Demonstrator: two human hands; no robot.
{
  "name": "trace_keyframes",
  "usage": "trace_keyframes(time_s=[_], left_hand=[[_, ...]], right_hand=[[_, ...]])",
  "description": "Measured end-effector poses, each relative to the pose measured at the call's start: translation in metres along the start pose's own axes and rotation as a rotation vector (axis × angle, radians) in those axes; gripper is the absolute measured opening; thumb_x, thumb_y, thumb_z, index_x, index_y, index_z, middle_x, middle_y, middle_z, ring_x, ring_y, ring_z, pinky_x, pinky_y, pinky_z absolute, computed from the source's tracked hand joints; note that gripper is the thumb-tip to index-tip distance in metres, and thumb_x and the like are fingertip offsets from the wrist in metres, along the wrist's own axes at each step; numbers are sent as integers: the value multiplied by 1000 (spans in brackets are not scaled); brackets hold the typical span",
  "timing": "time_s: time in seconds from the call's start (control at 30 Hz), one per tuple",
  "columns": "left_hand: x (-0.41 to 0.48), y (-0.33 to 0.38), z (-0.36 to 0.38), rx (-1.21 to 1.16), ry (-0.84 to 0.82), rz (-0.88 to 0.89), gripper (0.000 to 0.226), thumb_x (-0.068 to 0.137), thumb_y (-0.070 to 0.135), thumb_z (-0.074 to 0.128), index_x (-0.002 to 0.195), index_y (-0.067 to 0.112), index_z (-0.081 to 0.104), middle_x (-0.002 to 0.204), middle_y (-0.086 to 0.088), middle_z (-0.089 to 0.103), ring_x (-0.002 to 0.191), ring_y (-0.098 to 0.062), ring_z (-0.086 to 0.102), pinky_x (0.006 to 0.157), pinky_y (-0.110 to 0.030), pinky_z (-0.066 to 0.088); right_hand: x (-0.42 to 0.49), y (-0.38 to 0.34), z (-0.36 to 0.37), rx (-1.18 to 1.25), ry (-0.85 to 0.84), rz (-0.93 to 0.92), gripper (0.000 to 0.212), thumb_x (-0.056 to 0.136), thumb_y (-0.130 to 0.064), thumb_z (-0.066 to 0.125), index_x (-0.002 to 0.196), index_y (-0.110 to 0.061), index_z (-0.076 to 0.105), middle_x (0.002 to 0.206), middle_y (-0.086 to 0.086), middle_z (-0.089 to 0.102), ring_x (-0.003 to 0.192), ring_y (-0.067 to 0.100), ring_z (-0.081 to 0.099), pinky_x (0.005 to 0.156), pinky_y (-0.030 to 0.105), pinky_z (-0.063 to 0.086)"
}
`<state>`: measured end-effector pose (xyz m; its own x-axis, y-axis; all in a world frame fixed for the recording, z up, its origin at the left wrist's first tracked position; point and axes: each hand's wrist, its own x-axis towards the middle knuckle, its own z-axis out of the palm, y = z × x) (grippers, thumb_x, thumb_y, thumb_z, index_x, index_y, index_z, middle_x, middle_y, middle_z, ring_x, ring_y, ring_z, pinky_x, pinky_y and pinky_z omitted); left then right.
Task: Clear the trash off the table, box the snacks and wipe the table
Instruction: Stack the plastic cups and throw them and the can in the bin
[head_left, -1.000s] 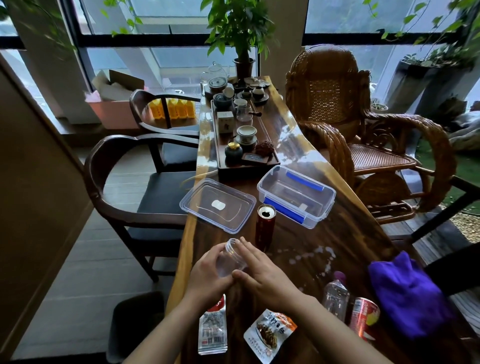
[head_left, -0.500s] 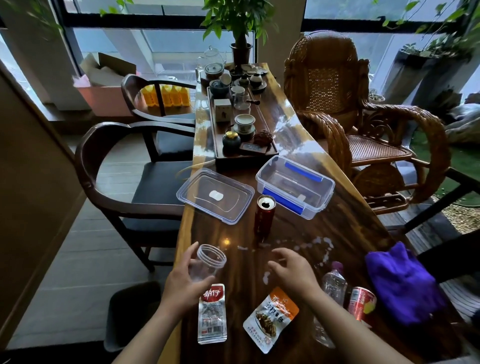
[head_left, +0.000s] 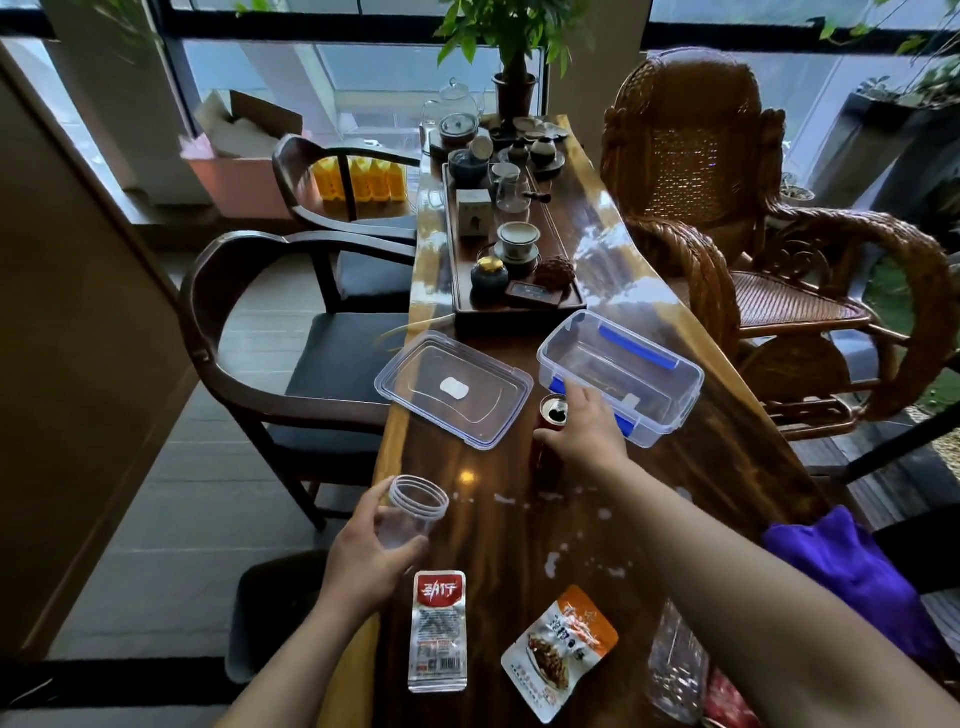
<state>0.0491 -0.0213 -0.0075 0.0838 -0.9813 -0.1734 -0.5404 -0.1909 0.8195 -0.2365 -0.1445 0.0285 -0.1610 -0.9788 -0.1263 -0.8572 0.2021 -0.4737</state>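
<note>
Left hand (head_left: 363, 564) grips the flimsy, crushable clear cup (head_left: 413, 514) by its wall. Right hand (head_left: 589, 439) curls round the stiff, slick red can (head_left: 551, 415), best held mid-body.

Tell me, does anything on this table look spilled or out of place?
Yes. White splashes dot the dark wooden table between the red can and the snack packets, like spilled liquid. The clear lid also juts over the table's left edge.

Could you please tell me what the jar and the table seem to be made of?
The clear round lidless jar: probably thin transparent plastic, see-through with moulded neck threads. The long brown table: apparently varnished wood, showing grain and glossy window reflections.
</note>
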Motion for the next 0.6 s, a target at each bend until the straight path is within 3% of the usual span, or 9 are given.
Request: trace_keyframes(time_s=[0.27,0.47,0.6], left_hand=[[9,2,-8,4,29,-7,80,74,27,84,140,38,41,113,10,60,104,-12,58,84,-40,54],[10,-1,-24,-39,61,-13,80,74,25,84,139,40,40,110,11,59,101,-10,58,78,-31,47],[7,-10,-41,-54,80,-15,80,72,25,86,139,36,43,113,9,62,105,-14,61,85,-37,52]], right_hand=[[0,2,6,67,-21,9,81,82,-29,79,148,-18,35,145,8,50,132,29,47,103,45,45],[-20,-17,2,168,71,-132,68,77,-24,83,136,-18,49,127,5,61,116,23,58,88,29,43],[-36,-44,9,215,75,-194,71,73,-24,85,134,-19,50,123,2,62,114,20,59,90,27,44]])
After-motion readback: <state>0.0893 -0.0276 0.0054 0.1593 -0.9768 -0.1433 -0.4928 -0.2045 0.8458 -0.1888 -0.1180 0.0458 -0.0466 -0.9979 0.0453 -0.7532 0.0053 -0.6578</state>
